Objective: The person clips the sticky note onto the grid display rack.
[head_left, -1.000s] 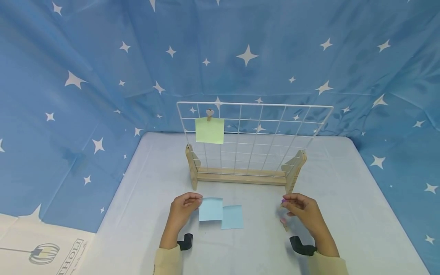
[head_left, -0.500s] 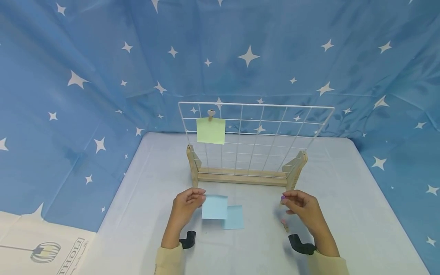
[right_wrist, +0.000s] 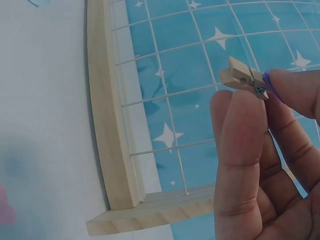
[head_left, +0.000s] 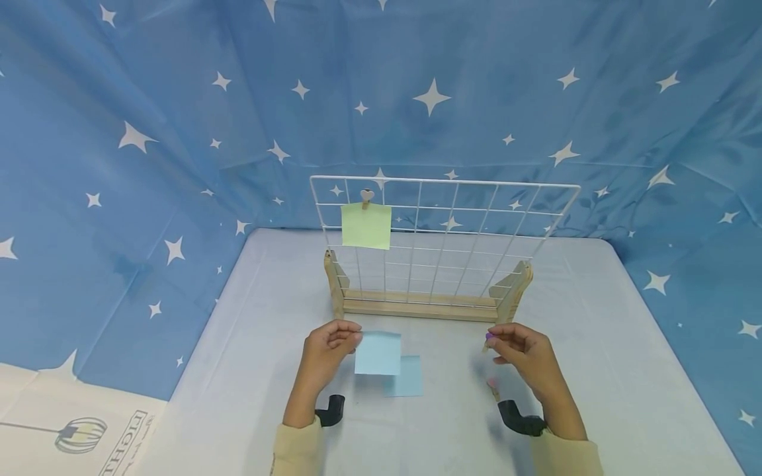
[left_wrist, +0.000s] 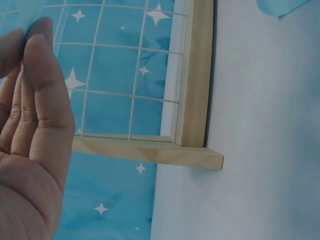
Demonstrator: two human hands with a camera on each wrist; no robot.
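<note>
My left hand (head_left: 326, 354) pinches a blue sticky note (head_left: 378, 353) by its upper left corner, holding it above the table. Beneath it, partly covered in the head view, lies a second blue sticky note (head_left: 411, 377). Between thumb and fingers my right hand (head_left: 526, 354) pinches a small wooden clothespin (right_wrist: 244, 80) with a purple decoration (right_wrist: 270, 82). Close by on the table lies another clothespin with a pink top (head_left: 493, 389). Behind both hands stands a white wire grid (head_left: 440, 248), where a clothespin with a white heart (head_left: 366, 196) holds a green sticky note (head_left: 366, 226).
The grid rises from a wooden base (head_left: 419, 309) with a foot at each end. A white-covered table (head_left: 452, 436) lies under everything. Blue star-patterned cloth (head_left: 500, 79) hangs behind and at the sides. A black wrist mount (head_left: 520, 420) sits on each forearm.
My left hand has lifted its blue note and moved right and slightly away, toward the grid, overlapping the lower note. My right hand has risen a little with the clothespin.
</note>
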